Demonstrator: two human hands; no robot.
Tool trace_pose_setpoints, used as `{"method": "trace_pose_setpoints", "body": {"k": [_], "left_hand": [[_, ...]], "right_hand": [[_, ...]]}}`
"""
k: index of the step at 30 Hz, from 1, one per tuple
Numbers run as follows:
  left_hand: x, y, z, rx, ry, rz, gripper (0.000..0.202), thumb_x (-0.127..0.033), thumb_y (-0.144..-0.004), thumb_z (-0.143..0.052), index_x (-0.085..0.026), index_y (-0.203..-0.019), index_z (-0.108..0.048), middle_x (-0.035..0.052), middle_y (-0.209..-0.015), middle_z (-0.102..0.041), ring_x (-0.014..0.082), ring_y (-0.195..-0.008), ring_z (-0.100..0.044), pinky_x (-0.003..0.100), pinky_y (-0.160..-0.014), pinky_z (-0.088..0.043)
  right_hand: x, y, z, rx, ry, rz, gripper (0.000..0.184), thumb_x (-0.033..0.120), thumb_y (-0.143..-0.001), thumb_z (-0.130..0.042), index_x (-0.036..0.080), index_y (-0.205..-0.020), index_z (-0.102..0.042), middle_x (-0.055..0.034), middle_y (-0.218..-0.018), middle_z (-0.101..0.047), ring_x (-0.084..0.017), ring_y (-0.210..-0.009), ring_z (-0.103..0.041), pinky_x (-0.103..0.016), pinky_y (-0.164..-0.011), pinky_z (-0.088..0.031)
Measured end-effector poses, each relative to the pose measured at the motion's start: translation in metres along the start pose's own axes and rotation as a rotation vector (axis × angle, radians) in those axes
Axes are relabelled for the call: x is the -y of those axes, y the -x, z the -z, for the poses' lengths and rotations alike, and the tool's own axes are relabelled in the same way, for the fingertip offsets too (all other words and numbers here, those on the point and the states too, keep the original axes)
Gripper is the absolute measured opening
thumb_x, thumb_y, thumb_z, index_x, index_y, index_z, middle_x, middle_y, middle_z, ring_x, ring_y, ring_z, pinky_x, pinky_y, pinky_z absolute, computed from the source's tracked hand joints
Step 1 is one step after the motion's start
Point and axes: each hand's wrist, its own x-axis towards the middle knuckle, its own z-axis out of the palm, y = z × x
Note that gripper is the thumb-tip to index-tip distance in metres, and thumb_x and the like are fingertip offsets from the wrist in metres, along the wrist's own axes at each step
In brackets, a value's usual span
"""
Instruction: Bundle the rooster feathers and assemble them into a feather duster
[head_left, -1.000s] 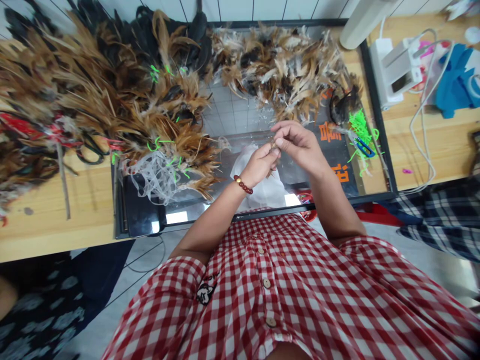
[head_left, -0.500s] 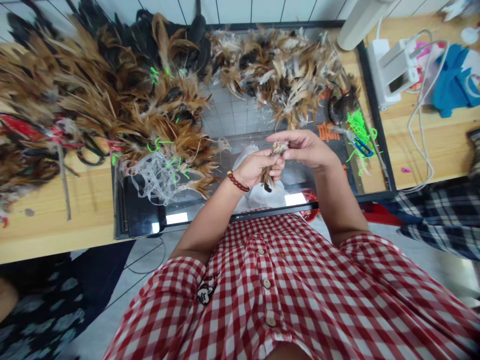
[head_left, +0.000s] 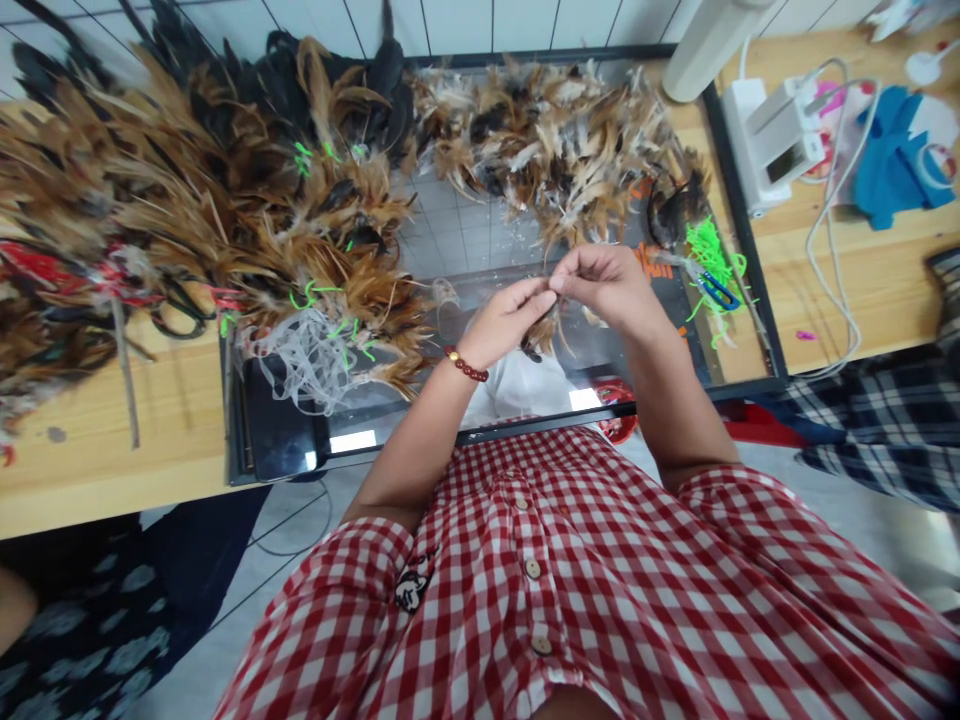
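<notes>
A small bunch of brown feathers (head_left: 541, 335) hangs under my left hand (head_left: 506, 325), whose fingers are closed on it. Pinched against the left fingertips, my right hand (head_left: 604, 283) has thumb and forefinger together; whatever lies between them is too small to make out. Both hands are above a glass-topped panel with a black frame (head_left: 555, 424). Behind them spreads a heap of short brown and white feathers (head_left: 555, 140). Longer brown feathers (head_left: 247, 190) are piled to the left, with bright green ties among them.
Clear plastic strips (head_left: 307, 355) and a dark phone (head_left: 287, 425) lie front left, scissors (head_left: 180, 308) beyond. Bright green ties (head_left: 705, 250) and a blue-handled tool (head_left: 718, 291) are at the right. A power strip (head_left: 754, 140) with cables and blue cut material (head_left: 896, 165) stand farther right.
My right hand's fingers have closed to a pinch at my left fingertips. The feather bunch has turned lower beneath my left hand, its pale end now covered by fingers.
</notes>
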Motion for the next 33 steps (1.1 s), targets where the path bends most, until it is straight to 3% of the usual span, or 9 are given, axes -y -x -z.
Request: {"method": "trace_pose_setpoints", "body": {"k": [6,10,14,17,20,23,28,31,33], "left_hand": [[0.007,0.003,-0.012,-0.216,-0.065,-0.017,0.033,-0.047,-0.092,-0.072,-0.02,-0.073,-0.066,-0.0008,-0.069,-0.068,0.0143,-0.072,-0.064,0.027,-0.075,-0.049],[0.004,-0.002,-0.01,-0.314,0.358,0.012,0.03,-0.038,-0.095,-0.07,-0.021,-0.072,-0.06,0.0036,-0.095,-0.077,0.0165,-0.1,-0.073,0.029,-0.09,-0.054],[-0.006,-0.003,-0.009,-0.435,0.505,-0.05,0.028,-0.032,-0.096,-0.069,-0.021,-0.072,-0.06,0.0019,-0.091,-0.076,0.0161,-0.113,-0.073,0.029,-0.101,-0.054],[-0.012,-0.001,-0.011,-0.44,0.558,-0.043,0.028,-0.035,-0.097,-0.069,-0.021,-0.074,-0.061,0.0008,-0.08,-0.072,0.0187,-0.117,-0.074,0.034,-0.109,-0.054],[-0.014,0.0,-0.01,-0.348,0.643,0.06,0.028,-0.032,-0.098,-0.066,-0.02,-0.074,-0.06,0.0043,-0.095,-0.078,0.0225,-0.123,-0.073,0.04,-0.111,-0.055],[-0.015,0.0,-0.006,-0.304,0.705,0.132,0.028,-0.022,-0.1,-0.06,-0.018,-0.072,-0.059,0.0065,-0.111,-0.08,0.0234,-0.13,-0.069,0.041,-0.112,-0.056],[-0.014,-0.001,0.0,-0.313,0.73,0.174,0.029,-0.016,-0.1,-0.054,-0.018,-0.072,-0.06,0.007,-0.113,-0.081,0.0226,-0.138,-0.064,0.04,-0.115,-0.055],[-0.012,-0.003,0.002,-0.303,0.724,0.186,0.027,-0.019,-0.1,-0.056,-0.018,-0.074,-0.061,0.0073,-0.116,-0.08,0.0234,-0.137,-0.064,0.042,-0.113,-0.056],[-0.009,-0.004,0.004,-0.288,0.722,0.174,0.027,-0.021,-0.1,-0.056,-0.018,-0.073,-0.061,0.0073,-0.121,-0.078,0.0236,-0.134,-0.067,0.043,-0.108,-0.059]], "right_hand": [[-0.006,0.003,-0.008,-0.129,0.191,0.054,0.024,0.044,-0.087,-0.076,0.021,-0.082,-0.071,-0.0019,-0.077,-0.07,-0.015,-0.07,-0.061,-0.029,-0.065,-0.05],[-0.01,0.009,0.064,-0.45,0.561,-0.015,0.011,0.025,-0.088,-0.073,0.021,-0.097,-0.078,-0.005,-0.097,-0.078,-0.015,-0.081,-0.063,-0.031,-0.078,-0.05],[-0.018,0.017,0.143,-0.646,1.053,-0.376,0.021,0.012,-0.087,-0.071,0.012,-0.104,-0.084,-0.0155,-0.102,-0.081,-0.018,-0.085,-0.064,-0.033,-0.084,-0.045],[-0.028,0.018,0.161,-0.582,1.218,-0.507,0.025,0.017,-0.087,-0.073,0.013,-0.109,-0.084,-0.0172,-0.104,-0.081,-0.02,-0.088,-0.065,-0.034,-0.082,-0.042],[-0.039,0.015,0.157,-0.472,1.288,-0.491,0.024,0.015,-0.085,-0.075,0.011,-0.107,-0.084,-0.0204,-0.109,-0.08,-0.021,-0.09,-0.064,-0.034,-0.082,-0.041],[-0.042,0.016,0.155,-0.542,1.19,-0.381,0.017,0.008,-0.084,-0.072,0.011,-0.097,-0.083,-0.018,-0.102,-0.079,-0.019,-0.086,-0.061,-0.034,-0.083,-0.042],[-0.018,0.02,0.154,-0.967,0.545,0.03,0.014,0.01,-0.083,-0.061,0.021,-0.076,-0.064,0.0008,-0.063,-0.057,-0.013,-0.054,-0.041,-0.031,-0.06,-0.036],[0.003,0.019,0.137,-0.869,0.207,0.287,0.01,0.022,-0.084,-0.063,0.026,-0.078,-0.056,0.0007,-0.06,-0.059,-0.011,-0.044,-0.035,-0.031,-0.049,-0.024],[0.016,0.019,0.122,-0.745,0.25,0.318,0.007,0.028,-0.085,-0.065,0.025,-0.081,-0.059,-0.0026,-0.065,-0.066,-0.012,-0.044,-0.041,-0.031,-0.046,-0.025]]}}
